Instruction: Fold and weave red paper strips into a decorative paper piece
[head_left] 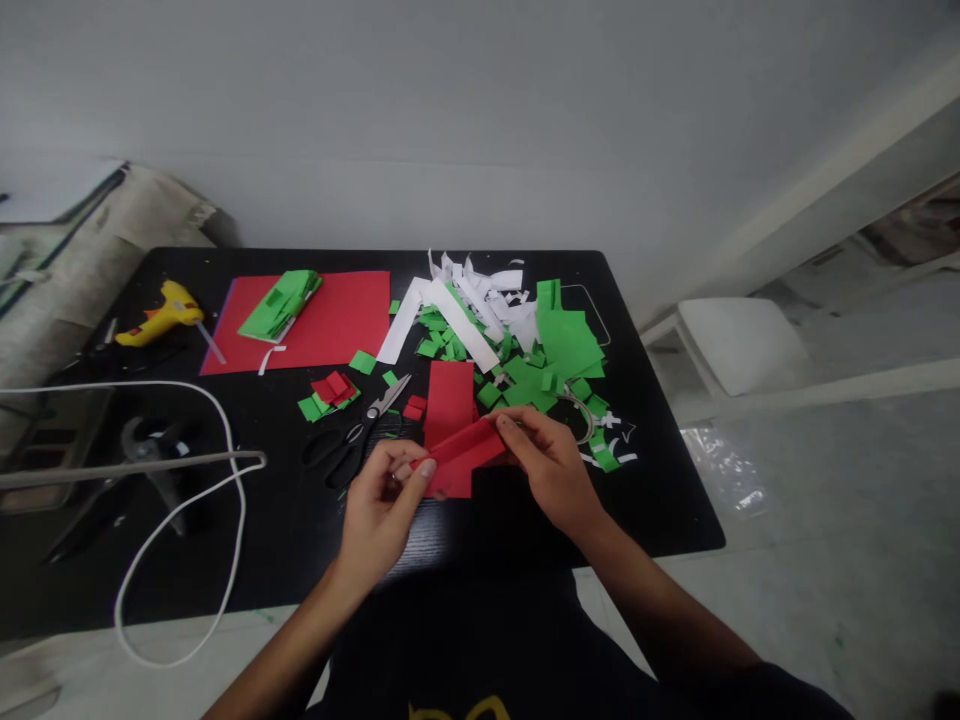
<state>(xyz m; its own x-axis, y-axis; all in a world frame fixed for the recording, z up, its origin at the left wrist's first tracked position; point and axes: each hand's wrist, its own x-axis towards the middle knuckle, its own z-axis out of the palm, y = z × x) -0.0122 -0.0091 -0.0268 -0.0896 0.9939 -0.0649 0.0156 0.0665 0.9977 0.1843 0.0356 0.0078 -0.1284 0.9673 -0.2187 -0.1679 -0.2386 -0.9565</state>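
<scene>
My left hand (386,505) pinches the left end of a folded red paper strip (466,446), thumb on top. At the strip's other end, the fingers of my right hand (551,465) close on it. The strip is held slightly tilted above a flat red paper piece (450,395) that lies on the black table (420,545). Left of the strip lie black-handled scissors (367,425) with parted blades. Small red and green paper pieces (330,393) are heaped beyond them.
Green paper scraps (566,340) and white paper strips (465,310) pile at the back. A green paper bundle (281,305) rests on a red sheet (337,320). A yellow glue gun (165,315), pliers (157,460) and a looping white cable (240,510) are left. A white stool (739,345) stands right.
</scene>
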